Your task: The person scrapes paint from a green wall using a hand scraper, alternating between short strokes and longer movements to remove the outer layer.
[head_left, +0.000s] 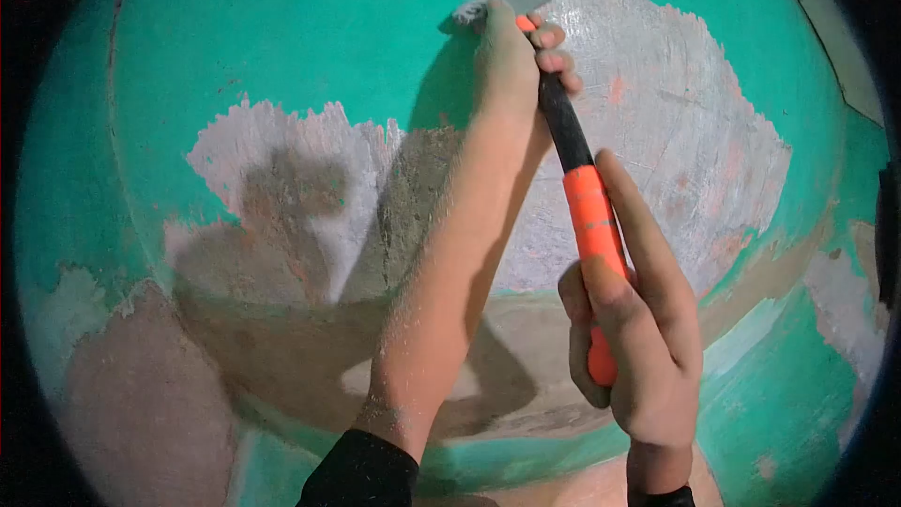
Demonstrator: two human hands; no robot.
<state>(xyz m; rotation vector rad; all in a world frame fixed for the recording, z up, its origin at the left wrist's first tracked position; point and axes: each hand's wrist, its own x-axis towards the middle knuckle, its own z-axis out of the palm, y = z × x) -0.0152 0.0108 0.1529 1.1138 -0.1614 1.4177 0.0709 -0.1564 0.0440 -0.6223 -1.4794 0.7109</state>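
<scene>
Both hands clamped on the hammer [572, 155]: left hand [511, 52] near its head, right hand [633, 338] low; green wall [310, 28] paint stripped to grey plaster [676, 122].

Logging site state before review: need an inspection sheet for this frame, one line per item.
Surface: wall, green paint stripped in large patches, bare grey plaster showing.
Job's things: scraper, orange and black handle, metal blade against the wall at the paint edge.
Clutter: nothing seen.
Grippers: left hand closed on the scraper near the blade; right hand closed on the handle's lower end.
Cables: nothing seen.
Surroundings: black sleeves at both wrists; arm shadows on the wall.
</scene>
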